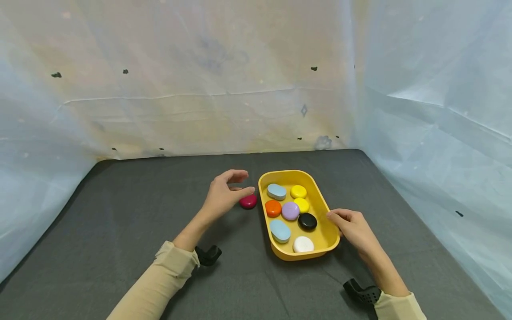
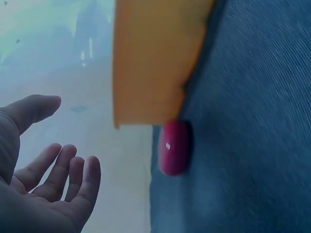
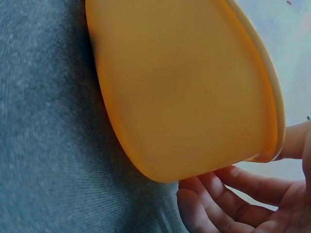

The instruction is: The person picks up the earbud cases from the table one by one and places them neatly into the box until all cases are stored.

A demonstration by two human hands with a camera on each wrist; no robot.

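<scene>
My right hand (image 1: 354, 229) grips the near right rim of a yellow tray (image 1: 326, 235), thumb at the rim and fingers against the outer wall in the right wrist view. In the tray lie glossy rounded pieces: pale blue ovals (image 1: 277, 191), yellow rounds (image 1: 298, 191), an orange round (image 1: 273, 208), a lilac round (image 1: 290, 210), a black round (image 1: 307, 222) and a white one (image 1: 303, 244). Left of the tray, a dark red rounded piece (image 1: 248, 202) lies on the cloth. My left hand (image 1: 224, 193) hovers just beside it, thumb and fingers spread, holding nothing.
A dark grey cloth (image 1: 120, 231) covers the table. Pale plastic sheeting (image 1: 208, 115) hangs behind it and on both sides. Each wrist carries a black strap mount, such as the left mount (image 1: 209, 256).
</scene>
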